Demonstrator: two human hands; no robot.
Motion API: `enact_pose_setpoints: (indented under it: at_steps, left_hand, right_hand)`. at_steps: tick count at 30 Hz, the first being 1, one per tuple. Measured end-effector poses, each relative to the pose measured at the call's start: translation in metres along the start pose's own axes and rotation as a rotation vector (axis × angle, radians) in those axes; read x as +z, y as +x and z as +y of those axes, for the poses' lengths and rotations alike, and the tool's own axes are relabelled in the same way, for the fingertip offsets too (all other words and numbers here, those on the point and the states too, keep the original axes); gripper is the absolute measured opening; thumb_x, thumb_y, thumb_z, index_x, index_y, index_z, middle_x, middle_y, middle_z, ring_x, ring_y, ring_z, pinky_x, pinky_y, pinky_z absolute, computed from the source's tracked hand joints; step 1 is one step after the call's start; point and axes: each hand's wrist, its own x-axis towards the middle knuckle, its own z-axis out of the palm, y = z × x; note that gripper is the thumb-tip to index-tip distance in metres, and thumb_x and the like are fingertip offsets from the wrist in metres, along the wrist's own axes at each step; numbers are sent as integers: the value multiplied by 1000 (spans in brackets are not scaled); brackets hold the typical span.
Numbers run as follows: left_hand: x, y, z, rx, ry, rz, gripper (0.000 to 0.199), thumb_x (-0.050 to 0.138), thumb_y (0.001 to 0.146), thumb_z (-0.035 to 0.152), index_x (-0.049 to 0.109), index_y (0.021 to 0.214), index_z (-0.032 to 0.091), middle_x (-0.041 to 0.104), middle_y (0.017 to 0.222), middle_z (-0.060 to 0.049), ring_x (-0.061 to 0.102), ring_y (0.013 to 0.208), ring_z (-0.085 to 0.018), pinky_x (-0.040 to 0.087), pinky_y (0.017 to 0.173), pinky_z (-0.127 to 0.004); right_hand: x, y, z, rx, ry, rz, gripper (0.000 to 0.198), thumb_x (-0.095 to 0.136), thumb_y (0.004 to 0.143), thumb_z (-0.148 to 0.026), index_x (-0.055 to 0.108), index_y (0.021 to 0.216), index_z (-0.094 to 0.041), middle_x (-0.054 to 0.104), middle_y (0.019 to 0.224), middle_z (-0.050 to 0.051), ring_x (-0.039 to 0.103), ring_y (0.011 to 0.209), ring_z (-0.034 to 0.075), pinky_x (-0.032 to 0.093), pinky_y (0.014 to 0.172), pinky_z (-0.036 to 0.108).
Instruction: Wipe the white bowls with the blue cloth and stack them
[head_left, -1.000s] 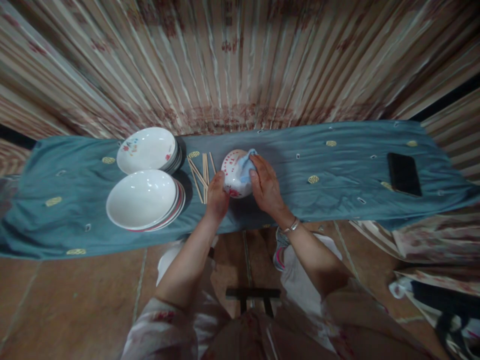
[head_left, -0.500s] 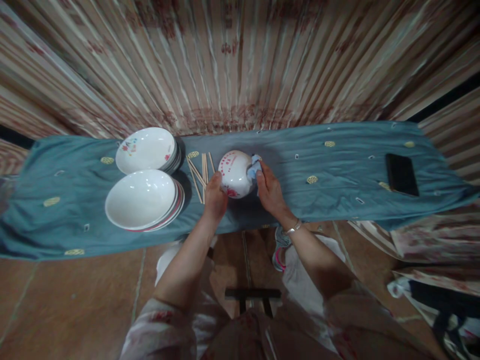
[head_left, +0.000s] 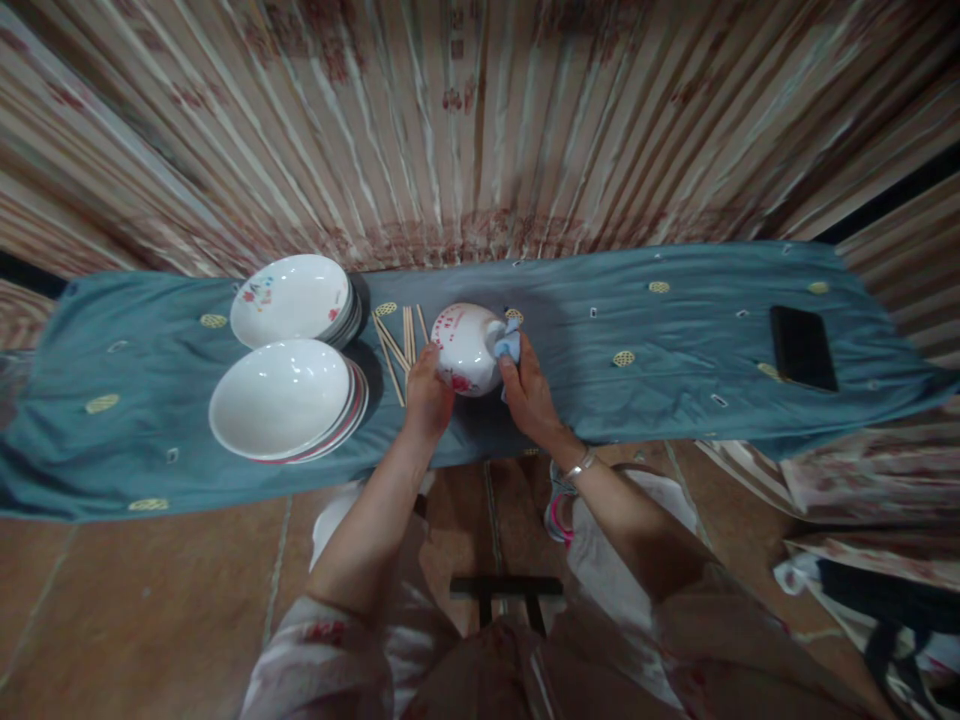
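Note:
A white ceramic pot (head_left: 466,352) with red lettering and a red flower is held tilted above the table's middle, between both hands. My left hand (head_left: 430,393) grips it by its left side. A light blue cloth (head_left: 508,342) is pinched in my right hand (head_left: 531,390) and pressed against the pot's right end. The fingers under the pot are hidden. Several wooden chopsticks (head_left: 409,335) lie on the cloth just left of the pot, some of them crossed.
A stack of white bowls (head_left: 281,398) stands at the left, with a stack of flower-patterned dishes (head_left: 296,295) behind it. A black flat object (head_left: 802,348) lies at the right. The table wears a green cloth (head_left: 660,330); a striped curtain (head_left: 480,130) hangs behind.
The pot has tipped slightly and shifted a little to the left. My right hand has moved slightly down with the blue cloth along the pot's right end.

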Motion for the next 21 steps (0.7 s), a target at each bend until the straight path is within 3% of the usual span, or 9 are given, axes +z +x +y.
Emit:
enact_pose_setpoints:
  at_steps: [10,16,21]
  left_hand:
    - [4,-1,5,-11,-18,5,19,63,88,37,70,90,20,76,113,-12,68,118,-27,52,105,-41]
    - [0,4,3,-21,-32,28,19,61,90,35,70,92,19,77,110,-12,67,120,-24,49,108,-39]
    - [0,4,3,-24,-39,3,27,63,90,40,71,98,16,77,110,-12,67,120,-24,48,109,-37]
  right_hand:
    - [12,-15,-2,-21,-38,9,72,23,106,-55,15,162,-12,38,161,24,33,153,26,37,121,54]
    - [17,-25,-3,-18,-117,-39,77,21,105,-55,10,161,-2,31,162,29,26,157,28,31,125,53]
    - [20,-31,-6,-39,-125,-55,76,24,106,-51,6,162,-3,25,165,29,20,158,30,28,126,57]
